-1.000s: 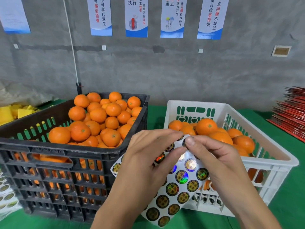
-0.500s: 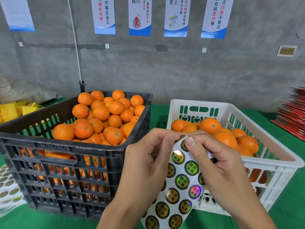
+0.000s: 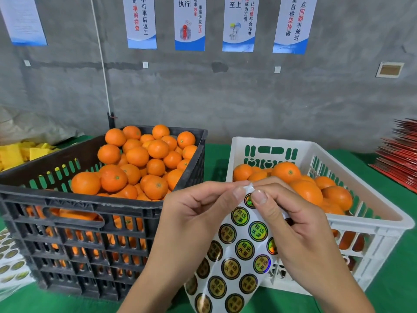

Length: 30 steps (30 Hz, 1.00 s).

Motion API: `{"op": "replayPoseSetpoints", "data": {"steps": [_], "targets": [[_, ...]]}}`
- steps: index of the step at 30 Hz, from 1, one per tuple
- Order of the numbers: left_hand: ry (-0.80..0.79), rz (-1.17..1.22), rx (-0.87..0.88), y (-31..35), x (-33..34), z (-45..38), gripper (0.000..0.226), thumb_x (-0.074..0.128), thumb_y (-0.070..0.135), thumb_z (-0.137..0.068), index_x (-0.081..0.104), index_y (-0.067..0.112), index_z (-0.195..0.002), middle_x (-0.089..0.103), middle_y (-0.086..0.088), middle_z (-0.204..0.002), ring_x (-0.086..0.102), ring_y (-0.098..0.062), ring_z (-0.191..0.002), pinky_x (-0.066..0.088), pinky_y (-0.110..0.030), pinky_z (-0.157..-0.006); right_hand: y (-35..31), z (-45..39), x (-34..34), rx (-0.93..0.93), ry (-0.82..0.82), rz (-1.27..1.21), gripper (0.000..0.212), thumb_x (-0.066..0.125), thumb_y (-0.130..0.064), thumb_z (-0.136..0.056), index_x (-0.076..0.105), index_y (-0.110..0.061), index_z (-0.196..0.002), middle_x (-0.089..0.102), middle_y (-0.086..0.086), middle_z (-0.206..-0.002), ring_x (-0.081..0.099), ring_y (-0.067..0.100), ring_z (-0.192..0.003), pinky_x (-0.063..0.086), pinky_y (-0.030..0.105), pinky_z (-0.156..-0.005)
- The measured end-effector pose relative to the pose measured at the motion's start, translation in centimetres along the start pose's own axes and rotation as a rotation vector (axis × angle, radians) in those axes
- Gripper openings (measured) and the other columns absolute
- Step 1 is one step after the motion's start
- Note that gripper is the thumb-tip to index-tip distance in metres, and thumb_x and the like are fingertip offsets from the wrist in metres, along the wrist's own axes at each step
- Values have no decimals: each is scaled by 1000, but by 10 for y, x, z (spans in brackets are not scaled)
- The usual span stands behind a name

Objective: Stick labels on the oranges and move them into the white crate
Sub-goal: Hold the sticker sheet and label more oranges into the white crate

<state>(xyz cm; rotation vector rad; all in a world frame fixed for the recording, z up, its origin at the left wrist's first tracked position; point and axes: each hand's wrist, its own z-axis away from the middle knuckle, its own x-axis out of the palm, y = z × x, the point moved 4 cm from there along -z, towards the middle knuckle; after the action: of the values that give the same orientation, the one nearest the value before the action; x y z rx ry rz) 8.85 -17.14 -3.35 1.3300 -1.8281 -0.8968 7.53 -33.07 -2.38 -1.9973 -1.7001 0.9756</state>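
Both forearms reach in from below, hands meeting at centre. Left hand (image 3: 198, 213) has fingers (image 3: 216, 188) curled, thumb tip pressed forward. Right hand (image 3: 291, 220) mirrors it, thumb and forefinger pinching close against the left.

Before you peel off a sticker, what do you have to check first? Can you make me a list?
1. Sticker sheet held by both hands: ok, left hand and right hand pinch its top edge.
2. Stickers left on the sheet: ok, many.
3. One sticker already lifted free: cannot tell, fingers cover the top one.
4. Oranges waiting in the black crate: ok, piled high.
5. Room in the white crate: ok, partly filled.
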Motion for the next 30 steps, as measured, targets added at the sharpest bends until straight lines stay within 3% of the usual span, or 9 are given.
{"op": "replayPoseSetpoints", "data": {"steps": [4,9,12,14,18,22,26,28,30], "targets": [[-16,104,-138,-9,-3,-1,22,74,27,-95,80,12,-110,78,-15,-111,75,-36,-105,58,-55,-97,3,2,0,30,-20,-11,28,51,-32,-106,75,-19,-104,72,2,-110,67,24,-108,52,27,-90],[75,54,82,4,-11,-6,25,56,30,-103,71,10,-104,72,0,-131,68,-19,-123,55,-24,-97,2,5,6,86,-52,-92,29,53,-39,-103,75,-20,-104,74,4,-103,69,22,-98,56,33,-84],[33,-96,187,11,-12,-2,27,43,32,-111,61,12,-109,75,-5,-121,72,-23,-113,59,-32,-92,-1,7,14,114,-93,-137,32,54,-46,-102,75,-22,-102,74,5,-98,70,24,-98,56,46,-84],[38,-175,216,16,-13,0,30,39,33,-113,55,8,-108,77,-8,-102,74,-23,-90,60,-35,-76,-5,8,18,119,-121,-183,32,55,-48,-101,75,-22,-99,76,1,-99,71,20,-102,58,40,-86],[105,-246,217,28,-24,0,27,43,35,-110,56,14,-99,71,-8,-87,64,-17,-68,53,-27,-61,-14,7,25,68,-126,-166,25,56,-47,-99,75,-32,-91,70,-17,-78,65,-2,-75,48,8,-69],[350,-448,225,40,-60,-2,26,46,39,-109,54,26,-88,66,-2,-67,57,-15,-55,46,-24,-51,-20,-6,42,139,-152,-245,36,52,-53,-100,78,-29,-105,78,-5,-95,75,12,-91,58,20,-76],[666,-689,296,52,-110,2,22,51,30,-107,54,23,-87,59,20,-63,57,6,-59,39,-5,-53,-11,-60,67,77,-113,-135,25,54,-31,-107,78,-22,-104,79,-8,-97,74,8,-95,57,18,-82],[792,-755,266,51,-131,5,20,51,37,-107,54,24,-92,64,21,-71,61,12,-71,40,-9,-57,7,-92,94,82,-191,-2,18,60,-23,-104,77,-17,-107,78,-8,-98,73,7,-96,58,29,-89],[888,-769,226,46,-144,6,21,48,46,-105,54,29,-95,69,21,-81,64,6,-78,43,-24,-63,30,-120,124,110,-307,181,15,66,-21,-100,78,-17,-109,78,-7,-104,70,6,-102,55,37,-97]]}}
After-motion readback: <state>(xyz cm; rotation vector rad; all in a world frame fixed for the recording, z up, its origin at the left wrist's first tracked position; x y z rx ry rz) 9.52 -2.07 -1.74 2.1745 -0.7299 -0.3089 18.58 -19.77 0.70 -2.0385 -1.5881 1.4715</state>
